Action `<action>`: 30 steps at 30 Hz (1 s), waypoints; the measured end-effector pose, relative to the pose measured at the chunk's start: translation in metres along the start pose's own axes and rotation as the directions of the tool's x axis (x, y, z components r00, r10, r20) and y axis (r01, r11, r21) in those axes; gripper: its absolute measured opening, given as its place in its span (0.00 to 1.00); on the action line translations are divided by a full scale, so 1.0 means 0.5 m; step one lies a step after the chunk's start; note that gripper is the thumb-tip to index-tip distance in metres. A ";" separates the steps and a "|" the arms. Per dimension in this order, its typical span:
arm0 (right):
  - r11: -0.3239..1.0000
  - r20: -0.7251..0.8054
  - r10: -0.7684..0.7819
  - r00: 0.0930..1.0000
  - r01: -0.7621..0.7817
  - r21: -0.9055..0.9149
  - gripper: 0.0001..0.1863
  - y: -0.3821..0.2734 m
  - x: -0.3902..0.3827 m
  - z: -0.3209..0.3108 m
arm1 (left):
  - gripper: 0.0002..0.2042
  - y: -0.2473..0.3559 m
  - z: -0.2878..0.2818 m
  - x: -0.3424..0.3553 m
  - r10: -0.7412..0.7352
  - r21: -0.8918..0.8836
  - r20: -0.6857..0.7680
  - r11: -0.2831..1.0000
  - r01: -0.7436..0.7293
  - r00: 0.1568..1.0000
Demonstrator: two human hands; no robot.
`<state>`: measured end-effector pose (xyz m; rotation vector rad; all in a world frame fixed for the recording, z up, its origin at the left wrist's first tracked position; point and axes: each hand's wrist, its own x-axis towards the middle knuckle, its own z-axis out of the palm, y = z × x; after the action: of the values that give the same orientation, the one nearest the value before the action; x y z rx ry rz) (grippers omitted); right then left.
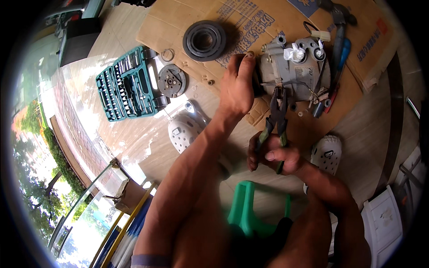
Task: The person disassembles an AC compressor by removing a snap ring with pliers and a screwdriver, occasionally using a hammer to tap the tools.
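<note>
Here at the near side of the cardboard sheet (187, 24), a lumpy, dull grey metal machine (281, 71) is being worked on, set toward the sheet's right edge. The left hand (237, 87) is laid against its dark left end; the fingertips are partly hidden, so how firmly they are closed cannot be told. By the right hand (275, 154), the worn pliers (279, 115) are clasped, fingers wrapped around green-coated handles. The dark steel nose is brought up to the machine's near side, by a thin wire (298, 83); whether the wire is nipped cannot be told.

On top, crumpled white paper (293, 54) is seen tucked over a round port. Toward the sheet's left corner, a thick, black, grooved ring (204, 40) is laid flat. Along the right edge, a steel-headed hammer (338, 15) and a blue-handled screwdriver (344, 52) are lined up. Off the left edge, a flat round metal plate (171, 81) is placed beside a teal plastic toolbox (127, 85), neatly filled with shiny sockets.
</note>
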<state>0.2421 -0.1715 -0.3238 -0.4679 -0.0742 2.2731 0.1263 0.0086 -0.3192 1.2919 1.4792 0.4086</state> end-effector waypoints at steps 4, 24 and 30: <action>0.990 -0.004 -0.060 0.998 0.060 0.127 0.27 0.010 0.004 0.009 | 0.27 0.001 -0.001 0.004 0.017 -0.006 -0.007 1.000 -0.017 1.000; 0.999 -0.120 0.035 0.992 -0.031 0.036 0.17 -0.004 -0.010 0.022 | 0.26 0.007 -0.008 0.022 -0.114 -0.038 0.013 0.993 0.114 0.993; 0.729 0.104 0.670 0.735 -0.626 -0.278 0.07 0.048 -0.040 0.059 | 0.26 0.015 -0.010 0.040 0.041 -0.021 0.054 0.999 -0.040 0.998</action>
<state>0.2271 -0.1997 -0.2949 -0.4237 -0.3182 3.0359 0.1290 0.0304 -0.3210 1.3093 1.4018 0.4107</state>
